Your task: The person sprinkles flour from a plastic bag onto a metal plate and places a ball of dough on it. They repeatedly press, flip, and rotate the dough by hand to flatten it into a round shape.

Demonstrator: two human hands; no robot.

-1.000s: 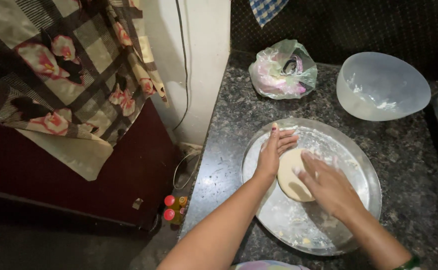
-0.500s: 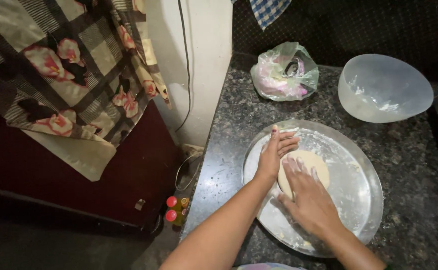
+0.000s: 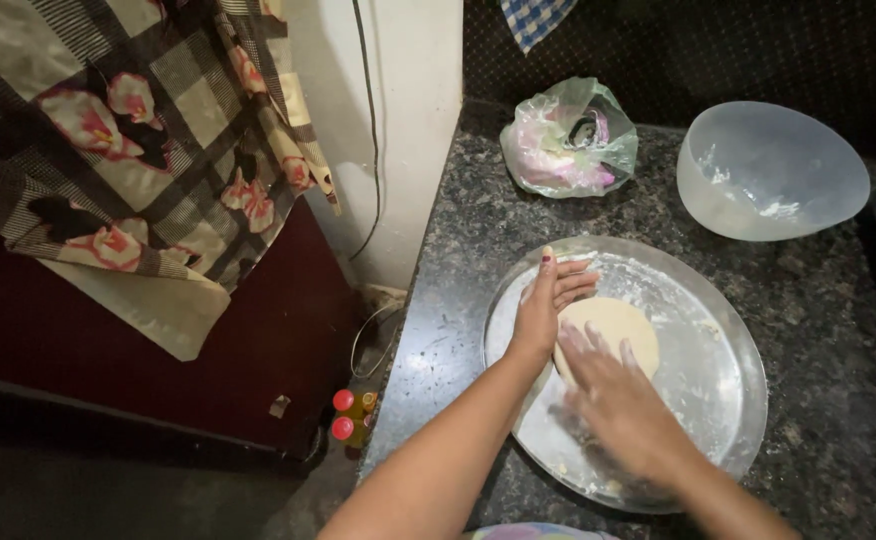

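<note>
While your left hand (image 3: 546, 305) lies flat with fingers spread at the left rim of the round metal plate (image 3: 723, 400), its edge touches the pale dough disc (image 3: 618, 325) without gripping it. Your right hand (image 3: 623, 405), blurred, rests open, palm down, on the disc's near side, holding nothing. The disc sits left of the plate's middle. Toward the counter's (image 3: 838, 330) far edge stand a translucent bowl (image 3: 770, 170) and a tied plastic bag (image 3: 568, 140), well apart from the plate.
</note>
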